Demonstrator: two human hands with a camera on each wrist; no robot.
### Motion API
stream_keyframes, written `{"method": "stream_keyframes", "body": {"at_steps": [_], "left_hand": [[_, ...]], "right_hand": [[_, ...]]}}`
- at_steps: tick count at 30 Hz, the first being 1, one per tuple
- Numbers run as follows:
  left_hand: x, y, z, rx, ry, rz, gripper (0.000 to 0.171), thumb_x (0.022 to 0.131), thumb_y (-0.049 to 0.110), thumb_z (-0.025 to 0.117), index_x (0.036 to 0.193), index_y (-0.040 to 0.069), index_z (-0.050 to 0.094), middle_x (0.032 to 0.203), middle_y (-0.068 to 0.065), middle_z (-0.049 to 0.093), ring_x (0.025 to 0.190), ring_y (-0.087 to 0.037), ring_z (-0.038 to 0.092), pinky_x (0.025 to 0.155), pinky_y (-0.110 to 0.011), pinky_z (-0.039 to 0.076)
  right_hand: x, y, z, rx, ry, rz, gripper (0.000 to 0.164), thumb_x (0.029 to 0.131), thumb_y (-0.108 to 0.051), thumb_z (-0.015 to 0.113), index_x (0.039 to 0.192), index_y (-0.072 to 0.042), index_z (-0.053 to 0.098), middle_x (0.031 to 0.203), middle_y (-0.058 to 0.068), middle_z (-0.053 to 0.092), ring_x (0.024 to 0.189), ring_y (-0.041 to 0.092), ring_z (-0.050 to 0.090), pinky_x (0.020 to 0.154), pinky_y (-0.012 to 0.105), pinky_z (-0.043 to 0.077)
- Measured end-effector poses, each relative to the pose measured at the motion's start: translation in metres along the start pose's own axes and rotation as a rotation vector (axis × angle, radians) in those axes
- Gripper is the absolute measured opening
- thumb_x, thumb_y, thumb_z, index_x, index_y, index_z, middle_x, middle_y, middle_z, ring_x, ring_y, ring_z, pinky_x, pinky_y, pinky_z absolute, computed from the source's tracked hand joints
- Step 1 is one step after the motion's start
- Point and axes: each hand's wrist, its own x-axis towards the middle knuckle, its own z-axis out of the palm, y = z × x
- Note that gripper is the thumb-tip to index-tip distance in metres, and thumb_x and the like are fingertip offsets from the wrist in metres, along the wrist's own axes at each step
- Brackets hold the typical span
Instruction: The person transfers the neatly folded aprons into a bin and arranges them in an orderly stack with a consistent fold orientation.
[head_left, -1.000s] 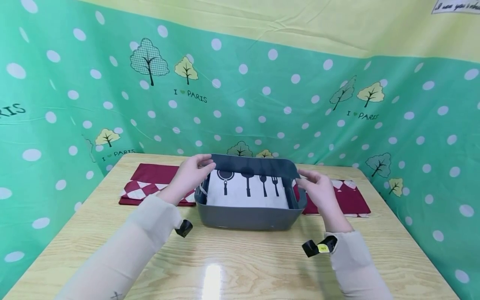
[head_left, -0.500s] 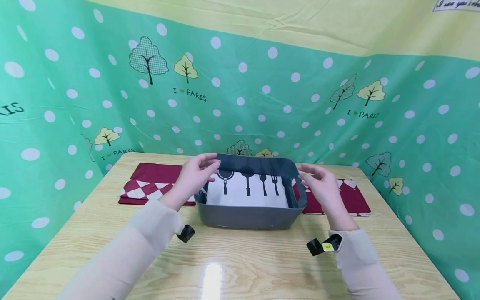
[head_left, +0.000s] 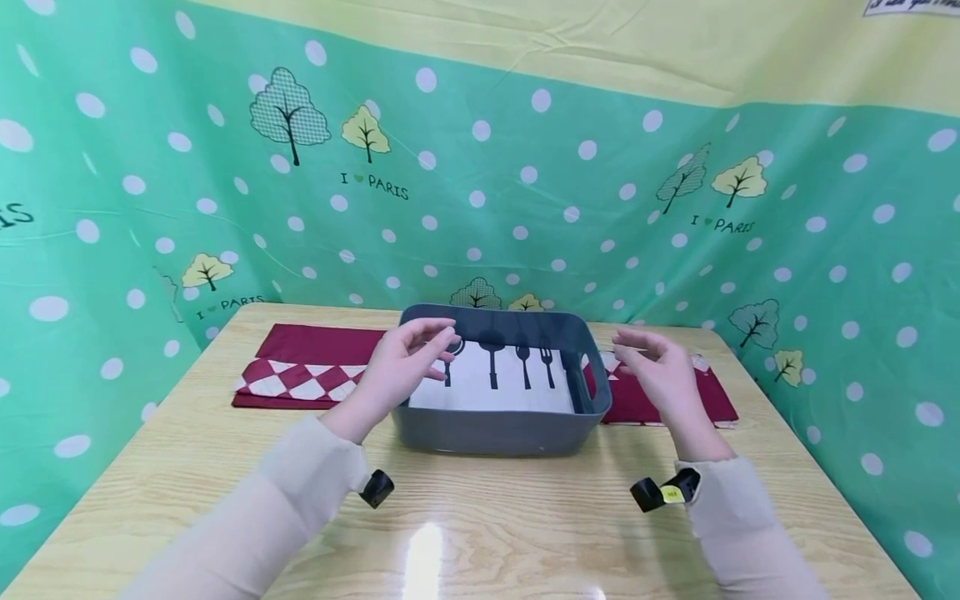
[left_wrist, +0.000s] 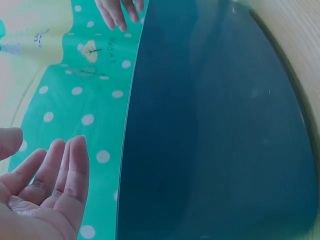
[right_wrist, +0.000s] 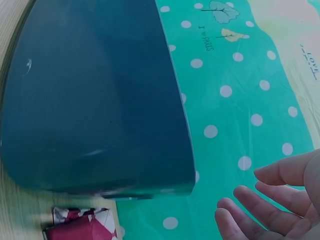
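A dark grey plastic bin [head_left: 495,433] with handle cutouts stands mid-table in the head view. Inside it lies a white cloth [head_left: 480,393] printed with black kitchen utensils. My left hand [head_left: 405,364] hovers by the bin's left end and hides that corner, its fingers loosely bent and holding nothing. Beyond the bin's right end, my right hand [head_left: 662,375] is raised with relaxed fingers and nothing in them. Both wrist views show the bin's outer wall [left_wrist: 215,125] beside each hand, with a gap between the right hand's fingers [right_wrist: 255,212] and the wall.
Dark red cloths with a white diamond pattern lie folded on either side, the left cloth [head_left: 307,367] and the right cloth [head_left: 705,396] partly behind the bin. Under everything is a light wooden table [head_left: 517,525]. A green dotted curtain [head_left: 480,167] hangs behind and beside it.
My right hand has drawn away rightward from the bin's right handle. The left hand has shifted slightly right, now overlapping the bin's left corner. The bin stays in place.
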Motion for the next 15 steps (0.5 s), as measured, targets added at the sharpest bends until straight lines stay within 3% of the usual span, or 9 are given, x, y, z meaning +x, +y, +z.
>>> {"method": "stream_keyframes", "body": {"at_steps": [6,8,13,15], "left_hand": [[-0.007,-0.003,0.008,-0.065,-0.031,-0.015,0.037,0.101,0.025,0.058,0.132,0.007,0.060,0.123,-0.021,0.066,0.097,-0.024,0.070,0.077,-0.034,0.062],[-0.009,-0.003,0.012,-0.069,-0.044,-0.017,0.036,0.101,0.025,0.058,0.132,0.007,0.060,0.122,-0.020,0.067,0.097,-0.023,0.070,0.078,-0.035,0.062],[-0.015,-0.006,0.018,-0.090,-0.066,-0.018,0.037,0.101,0.023,0.058,0.132,0.003,0.059,0.119,-0.022,0.067,0.096,-0.026,0.070,0.077,-0.036,0.062],[-0.016,-0.008,0.021,-0.105,-0.067,-0.024,0.037,0.101,0.022,0.058,0.132,0.002,0.059,0.118,-0.022,0.067,0.095,-0.026,0.071,0.076,-0.035,0.062]], "right_hand": [[-0.002,0.009,-0.003,0.000,0.020,0.000,0.046,0.101,-0.029,0.057,0.139,-0.004,0.055,0.137,0.018,0.059,0.107,0.020,0.067,0.080,0.006,0.050],[-0.003,0.014,-0.004,-0.005,0.022,0.008,0.045,0.101,-0.029,0.057,0.139,-0.004,0.055,0.137,0.018,0.059,0.103,0.015,0.067,0.082,0.010,0.052],[-0.005,0.025,-0.005,-0.018,0.033,0.039,0.047,0.101,-0.031,0.057,0.140,-0.005,0.055,0.137,0.018,0.059,0.110,0.023,0.066,0.088,0.017,0.055],[-0.005,0.029,-0.005,-0.026,0.040,0.049,0.047,0.101,-0.032,0.057,0.140,-0.005,0.054,0.137,0.018,0.059,0.113,0.028,0.064,0.086,0.015,0.054]]}}
